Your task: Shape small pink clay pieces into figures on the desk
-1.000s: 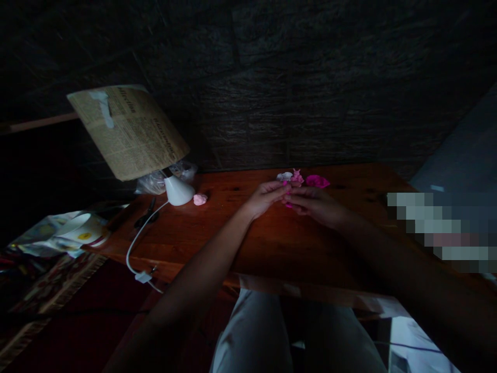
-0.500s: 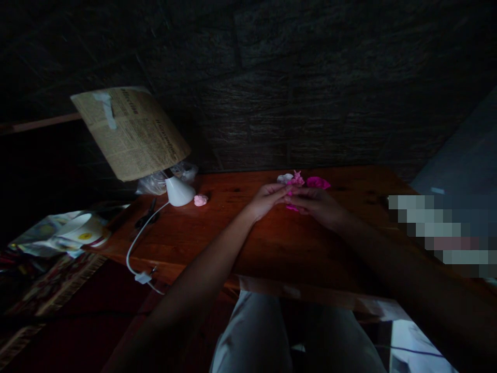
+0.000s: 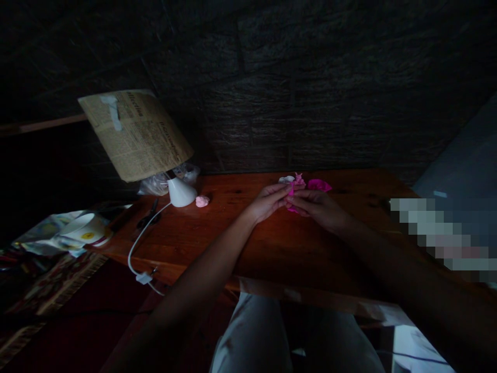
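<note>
Over the wooden table (image 3: 217,243), my left hand (image 3: 267,203) and my right hand (image 3: 316,206) meet, fingertips pinched together. Both are closed on a small bright pink piece (image 3: 291,191), whose material I cannot make out in the dim light. Part of it shows between the fingers and below them; the rest is hidden. Just behind my hands lie a paler pink crumpled piece (image 3: 298,178) and a white piece (image 3: 286,180). A flat magenta piece (image 3: 319,185) rests beyond my right hand. A pale pink lump (image 3: 202,201) sits apart, beside the lamp base.
At the table's left stands a lamp (image 3: 181,192) with a newsprint shade (image 3: 135,134), a clear plastic bag behind it. Dark scissors (image 3: 149,216) lie near its white cord (image 3: 130,254). A white cup (image 3: 83,228) is further left. A stone wall (image 3: 264,103) rises behind.
My fingers have shifted slightly around the bright pink piece, and more of it shows between them. The whole view has moved a little; the other things stay put.
</note>
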{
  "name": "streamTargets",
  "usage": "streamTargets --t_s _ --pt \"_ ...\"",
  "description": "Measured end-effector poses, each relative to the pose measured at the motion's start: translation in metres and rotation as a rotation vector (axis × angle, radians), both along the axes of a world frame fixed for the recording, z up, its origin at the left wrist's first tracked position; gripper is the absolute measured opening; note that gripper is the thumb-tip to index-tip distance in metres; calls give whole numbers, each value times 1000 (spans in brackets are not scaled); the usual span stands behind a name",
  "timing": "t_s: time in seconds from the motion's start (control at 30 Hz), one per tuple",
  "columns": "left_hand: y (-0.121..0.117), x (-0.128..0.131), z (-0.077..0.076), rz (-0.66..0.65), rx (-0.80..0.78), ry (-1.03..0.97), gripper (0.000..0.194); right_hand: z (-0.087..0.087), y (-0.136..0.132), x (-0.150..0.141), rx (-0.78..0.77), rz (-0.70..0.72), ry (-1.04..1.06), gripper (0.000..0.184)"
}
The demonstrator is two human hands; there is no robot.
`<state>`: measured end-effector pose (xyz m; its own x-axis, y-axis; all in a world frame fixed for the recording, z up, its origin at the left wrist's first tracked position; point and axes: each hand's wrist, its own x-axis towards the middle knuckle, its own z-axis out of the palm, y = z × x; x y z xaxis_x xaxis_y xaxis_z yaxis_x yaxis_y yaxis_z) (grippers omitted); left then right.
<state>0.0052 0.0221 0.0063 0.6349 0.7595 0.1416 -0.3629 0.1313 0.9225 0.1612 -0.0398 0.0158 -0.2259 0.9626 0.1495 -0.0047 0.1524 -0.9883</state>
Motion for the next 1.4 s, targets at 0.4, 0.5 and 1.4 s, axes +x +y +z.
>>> streamTargets --t_s 0.4,0.5,1.4 --pt "2 2 -2 29 56 21 35 -4 3 1 -70 -72 38 40" --pt "2 0 -3 49 82 41 38 -6 5 3 -23 -89 -2 41" --pt "2 0 -3 54 67 37 40 -6 7 3 165 -121 -113 38"
